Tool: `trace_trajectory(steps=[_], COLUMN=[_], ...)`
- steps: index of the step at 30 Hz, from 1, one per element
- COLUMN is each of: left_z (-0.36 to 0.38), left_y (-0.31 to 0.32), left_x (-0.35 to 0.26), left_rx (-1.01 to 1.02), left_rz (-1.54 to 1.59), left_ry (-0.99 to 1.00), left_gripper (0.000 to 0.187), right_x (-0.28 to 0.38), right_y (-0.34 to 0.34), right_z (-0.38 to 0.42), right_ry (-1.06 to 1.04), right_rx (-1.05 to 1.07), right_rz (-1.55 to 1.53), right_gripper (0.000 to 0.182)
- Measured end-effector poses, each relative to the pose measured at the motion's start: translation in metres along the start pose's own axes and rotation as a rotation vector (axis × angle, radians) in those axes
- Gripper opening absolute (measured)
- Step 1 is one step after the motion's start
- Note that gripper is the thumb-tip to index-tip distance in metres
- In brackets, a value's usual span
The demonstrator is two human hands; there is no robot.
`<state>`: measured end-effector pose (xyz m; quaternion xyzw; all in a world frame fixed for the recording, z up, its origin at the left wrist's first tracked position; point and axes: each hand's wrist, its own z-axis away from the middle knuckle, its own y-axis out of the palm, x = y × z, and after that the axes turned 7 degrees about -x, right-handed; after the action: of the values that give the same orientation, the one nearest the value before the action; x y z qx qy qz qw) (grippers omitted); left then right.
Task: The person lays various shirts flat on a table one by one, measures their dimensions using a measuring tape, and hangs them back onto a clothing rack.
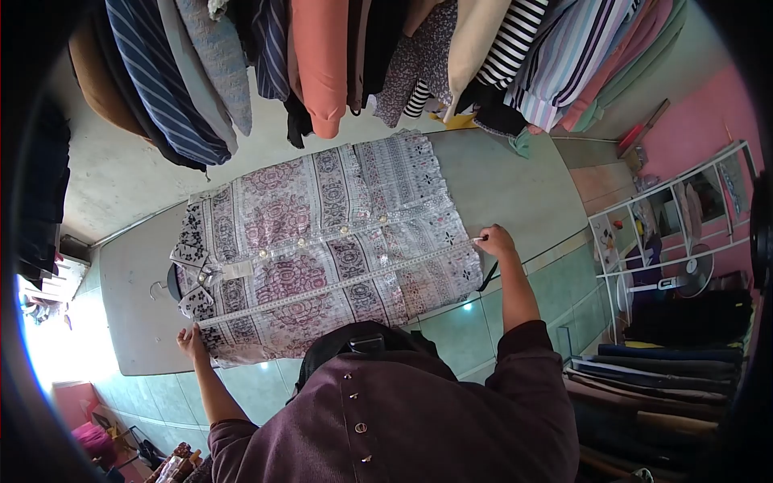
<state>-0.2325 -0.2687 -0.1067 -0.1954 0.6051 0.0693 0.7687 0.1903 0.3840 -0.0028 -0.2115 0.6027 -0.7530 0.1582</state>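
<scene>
patterned shirt (322,233) flat on the counter (523,181), a white tape (338,282) drawn along it by both hands

the left hand (192,341) has its grip closed to a pinch, thumb and fingers on the end of the white tape beside the collar end of the patterned shirt. the right hand (497,240) has a closed grip too, fingers curled in around the tape's other end just beside the hem. between them the tape runs nearly straight over the near half of the cloth, roughly in line with the row of buttons (344,230).

the shirt is pale, with floral and geometric bands in dark grey and dusky pink. its collar points left and its hem right, the hem edge a little wavy. the front is closed along the middle, and small creases show. a dark hanger (173,282) sits at the neck, its hook lying on the counter.

bare counter shows left of the collar and a wider stretch to the right of the hem. the shirt's near side lies close to the counter's near edge, where the person's torso (378,410) hides part of it. hanging clothes (318,64) crowd in over the far side, some sleeves coming close to the shirt. beyond the right end stands a white rack (676,184), apart from the right hand.
</scene>
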Motion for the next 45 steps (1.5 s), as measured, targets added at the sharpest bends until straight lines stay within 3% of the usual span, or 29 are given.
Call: trace_trajectory(steps=[5, 8, 10, 12, 14, 16, 18, 20, 21, 25, 27, 29, 31, 34, 35, 36, 38, 40, 41, 43, 45], left_z=[0.007, 0.005, 0.005, 0.012, 0.003, 0.005, 0.017, 0.026, 0.025, 0.029, 0.03, 0.037, 0.084, 0.11, 0.1, 0.103, 0.111, 0.089, 0.111, 0.125, 0.144], left_y=[0.0, -0.003, -0.005, -0.004, -0.003, 0.002, 0.008, 0.017, 0.02, 0.037, 0.045, 0.046, 0.047, 0.039, 0.031, 0.029, 0.029, -0.004, -0.017, -0.042, -0.023], left_x=[-0.005, -0.007, -0.014, -0.022, -0.009, -0.014, -0.027, -0.046, -0.045, -0.045, -0.034, -0.022, -0.056, -0.067, -0.048, -0.045, -0.054, -0.034, -0.071, -0.09, -0.119], left_rx=[0.024, 0.069, 0.098, 0.061, 0.053, 0.04, 0.012, -0.041, -0.01, 0.11, -0.021, -0.112, -0.228, -0.389, -0.42, -0.442, -0.603, -0.872, -1.04, -1.006, -0.913], left_rz=[-0.005, 0.05, 0.09, 0.02, -0.015, -0.08, -0.133, -0.557, -0.618, -0.906, -0.978, -0.83, -0.723, -0.771, -0.7, -0.635, -0.634, -0.618, -0.595, -0.61, -0.636], left_ry=[0.002, -0.044, -0.088, -0.15, -0.09, -0.024, 0.038, 0.055, 0.086, 0.188, 0.307, 0.431, 0.463, 0.406, 0.565, 0.58, 0.432, 0.592, 0.671, 0.704, 0.773], left_gripper=[0.045, 0.042, 0.041, 0.042, 0.045, 0.043, 0.05, 0.059, 0.066, 0.06, 0.048, 0.037, 0.033, 0.035, 0.034, 0.033, 0.03, 0.026, 0.019, 0.019, 0.018], right_x=[-0.003, 0.003, 0.023, 0.047, 0.063, 0.074, 0.081, 0.082, 0.081, 0.075, 0.068, 0.059, 0.053, 0.042, 0.035, 0.029, 0.012, -0.004, -0.004, 0.006, 0.018], right_y=[0.003, 0.002, 0.0, 0.011, 0.025, 0.037, 0.041, 0.045, 0.048, 0.05, 0.04, 0.005, -0.056, -0.145, -0.165, -0.181, -0.203, -0.216, -0.223, -0.239, -0.236], right_z=[-0.003, -0.005, 0.01, 0.019, 0.026, 0.033, 0.044, 0.05, 0.053, 0.054, 0.042, 0.025, 0.012, -0.002, -0.013, -0.026, -0.057, -0.081, -0.08, -0.066, -0.052], right_ry=[-0.015, -0.052, -0.326, -0.296, -0.258, -0.409, -0.341, -0.229, -0.227, -0.193, -0.205, -0.094, -0.051, -0.098, -0.153, -0.164, -0.169, -0.241, -0.245, -0.239, -0.214], right_rx=[-0.024, 0.08, -0.057, -0.035, -0.012, -0.138, -0.178, -0.228, -0.237, -0.286, -0.435, -0.473, -0.614, -0.867, -0.979, -1.085, -1.197, -1.429, -1.43, -1.537, -1.445], right_rz=[0.006, -0.112, -0.309, -0.447, -0.583, -0.48, -0.471, -0.427, -0.433, -0.596, -0.71, -1.023, -1.174, -1.209, -1.207, -1.218, -1.223, -1.076, -1.08, -1.0, -0.979], right_gripper=[0.025, 0.029, 0.041, 0.045, 0.049, 0.049, 0.047, 0.048, 0.048, 0.048, 0.047, 0.032, 0.033, 0.032, 0.032, 0.034, 0.035, 0.038, 0.038, 0.038, 0.038])
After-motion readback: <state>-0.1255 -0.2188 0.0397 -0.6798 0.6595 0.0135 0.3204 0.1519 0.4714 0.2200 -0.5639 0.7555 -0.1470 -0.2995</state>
